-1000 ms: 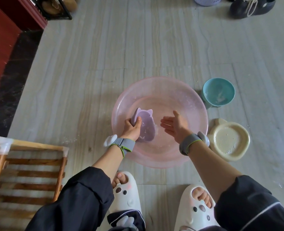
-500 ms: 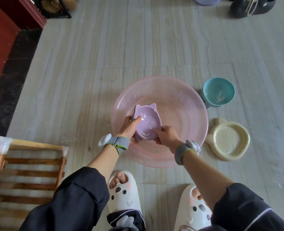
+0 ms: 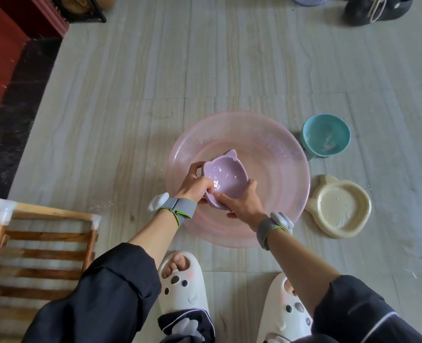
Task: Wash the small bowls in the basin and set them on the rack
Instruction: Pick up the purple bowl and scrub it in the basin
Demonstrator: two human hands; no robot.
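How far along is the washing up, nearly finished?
Early on, it seems. Done: nothing visibly; no bowl shows on the part of the wooden rack in view. In hand: the left hand and right hand hold the purple bowl over the pink basin, white smears inside it. To do: the teal bowl and cream bowl sit on the floor beside the basin, both smeared white.

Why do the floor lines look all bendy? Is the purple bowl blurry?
Head view: the wide lens bends the floor lines near the edges; the purple bowl is sharp, with tiny white glints inside; the wooden rack at lower left looks softer; light is even, shadows faint.
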